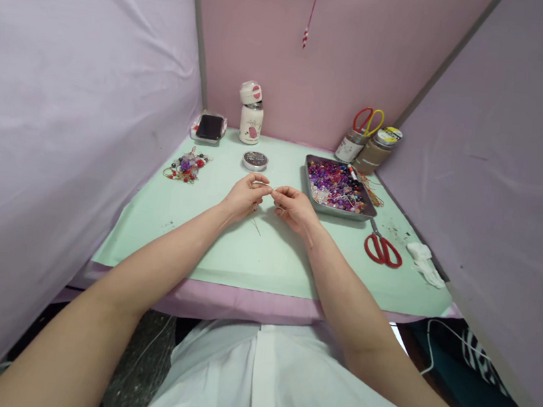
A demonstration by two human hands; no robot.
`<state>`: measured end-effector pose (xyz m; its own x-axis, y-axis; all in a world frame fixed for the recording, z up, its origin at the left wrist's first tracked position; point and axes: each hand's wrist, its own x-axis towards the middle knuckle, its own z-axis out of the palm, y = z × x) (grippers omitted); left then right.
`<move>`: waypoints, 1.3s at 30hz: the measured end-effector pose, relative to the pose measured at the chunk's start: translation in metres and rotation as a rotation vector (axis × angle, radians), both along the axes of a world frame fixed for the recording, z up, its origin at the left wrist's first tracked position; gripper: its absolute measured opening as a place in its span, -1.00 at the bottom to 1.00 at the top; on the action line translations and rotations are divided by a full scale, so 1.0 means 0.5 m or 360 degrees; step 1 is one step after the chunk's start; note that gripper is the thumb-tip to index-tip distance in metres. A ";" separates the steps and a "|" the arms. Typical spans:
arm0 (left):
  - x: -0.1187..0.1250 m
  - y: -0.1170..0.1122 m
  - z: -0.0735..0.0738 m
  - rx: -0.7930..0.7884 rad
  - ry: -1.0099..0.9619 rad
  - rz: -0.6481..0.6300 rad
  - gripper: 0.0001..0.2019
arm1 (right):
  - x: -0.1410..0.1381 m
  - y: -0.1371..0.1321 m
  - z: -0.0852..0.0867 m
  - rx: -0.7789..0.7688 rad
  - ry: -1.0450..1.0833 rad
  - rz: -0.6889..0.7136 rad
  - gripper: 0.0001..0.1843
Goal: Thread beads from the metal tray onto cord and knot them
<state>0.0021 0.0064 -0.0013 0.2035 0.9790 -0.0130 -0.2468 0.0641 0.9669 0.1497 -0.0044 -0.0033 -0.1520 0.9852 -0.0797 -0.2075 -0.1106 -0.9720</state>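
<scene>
My left hand [246, 198] and my right hand [295, 208] meet fingertip to fingertip above the middle of the mat, both pinched closed. Between the fingertips is a small pale thing [272, 191] that looks like a bead, held by the right thumb and forefinger. A thin tan cord [257, 227] trails below my left hand, and its upper part is hidden by the fingers. Just right of my right hand stands a grey metal tray [338, 211] of mostly purple beads. Behind my left hand sits a small round tin [255, 161] with dark contents.
Red-handled scissors [383, 250] and white crumpled tissue [425, 264] lie at the right. Beaded strings [188, 166] lie at the left, near a phone [210, 127]. A white bottle [251, 123] and two jars [348, 148] stand behind. Fabric walls enclose three sides.
</scene>
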 end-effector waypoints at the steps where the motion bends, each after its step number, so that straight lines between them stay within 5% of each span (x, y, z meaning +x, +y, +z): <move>1: -0.001 0.000 0.002 -0.0032 -0.0031 -0.0002 -0.67 | 0.001 0.000 0.000 0.0001 0.0015 0.0001 -0.57; 19: -0.005 0.011 -0.010 -0.0020 -0.0133 -0.0008 -0.66 | -0.004 0.011 -0.016 0.0311 -0.0232 -0.0160 -0.66; 39: 0.020 -0.008 -0.010 0.0234 0.0209 0.0251 -0.68 | -0.017 0.003 -0.008 0.0083 -0.0228 -0.0320 -0.80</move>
